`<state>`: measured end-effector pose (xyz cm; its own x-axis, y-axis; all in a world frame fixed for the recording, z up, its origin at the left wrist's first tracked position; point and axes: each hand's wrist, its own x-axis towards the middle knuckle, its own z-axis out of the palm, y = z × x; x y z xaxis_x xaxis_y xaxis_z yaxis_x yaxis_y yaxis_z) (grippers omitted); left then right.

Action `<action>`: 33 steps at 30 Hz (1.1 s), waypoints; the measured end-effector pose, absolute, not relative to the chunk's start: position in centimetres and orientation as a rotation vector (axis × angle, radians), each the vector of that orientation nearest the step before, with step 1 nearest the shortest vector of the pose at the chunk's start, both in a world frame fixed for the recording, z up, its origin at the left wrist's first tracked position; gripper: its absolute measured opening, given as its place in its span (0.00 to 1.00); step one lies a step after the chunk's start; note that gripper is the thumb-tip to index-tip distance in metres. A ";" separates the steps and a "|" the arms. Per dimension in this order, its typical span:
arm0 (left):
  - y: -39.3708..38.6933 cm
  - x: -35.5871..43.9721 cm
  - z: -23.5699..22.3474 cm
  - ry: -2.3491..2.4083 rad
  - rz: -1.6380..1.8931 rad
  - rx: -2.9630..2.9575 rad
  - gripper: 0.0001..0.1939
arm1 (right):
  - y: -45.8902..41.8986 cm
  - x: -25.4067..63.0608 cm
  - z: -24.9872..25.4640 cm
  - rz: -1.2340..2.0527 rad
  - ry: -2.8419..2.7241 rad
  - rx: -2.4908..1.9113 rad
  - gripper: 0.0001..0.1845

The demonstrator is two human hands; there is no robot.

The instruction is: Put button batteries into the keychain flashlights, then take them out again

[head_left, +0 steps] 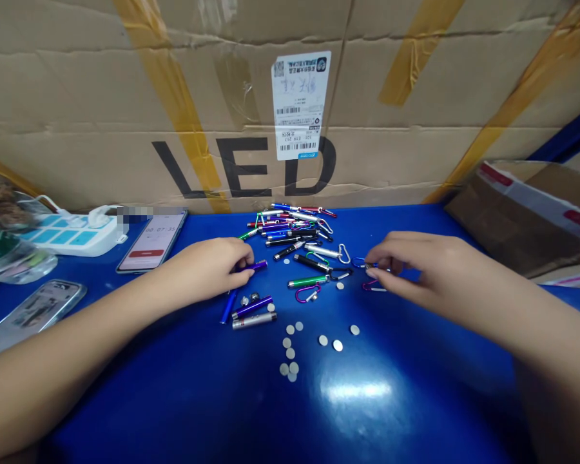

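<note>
My left hand (220, 264) is closed around a purple mini flashlight (259, 265), whose end sticks out past the fingertips. My right hand (410, 258) pinches a small end piece with a blue carabiner (357, 262) hanging from it. A purple carabiner (377, 287) lies just under the right fingers. Below my left hand are a blue tube (228, 308), another purple tube (254, 307) and a silver tube (254, 321), with small metal caps (254, 297) beside them. A green flashlight (308, 282) lies between the hands. Several button cells (290, 353) are scattered nearer me.
A pile of colored flashlights (290, 225) lies at the back, against a large cardboard box (391, 148). On the left are a phone with a running timer (152, 241), a power strip (77, 233) and another phone (36, 312). An open carton (507, 219) stands right.
</note>
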<state>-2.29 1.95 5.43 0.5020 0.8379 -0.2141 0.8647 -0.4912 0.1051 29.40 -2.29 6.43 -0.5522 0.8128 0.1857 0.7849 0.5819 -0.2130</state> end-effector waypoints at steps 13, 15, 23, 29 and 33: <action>-1.9 0.4 5.0 1.165 0.244 2.531 0.08 | -4.2 26.9 6.7 0.177 -2.472 -1.061 0.07; -3.1 0.9 4.8 1.010 0.295 2.540 0.08 | -4.9 26.3 6.9 0.236 -2.534 -0.954 0.07; -4.8 1.4 3.7 0.809 0.349 2.612 0.07 | -6.7 23.8 6.2 0.198 -2.599 -0.725 0.10; -4.0 1.4 3.4 0.831 0.416 2.612 0.07 | -5.8 24.0 5.8 0.213 -2.601 -0.749 0.09; -3.7 1.2 3.1 0.869 0.394 2.601 0.08 | -5.6 24.1 5.7 0.246 -2.601 -0.796 0.10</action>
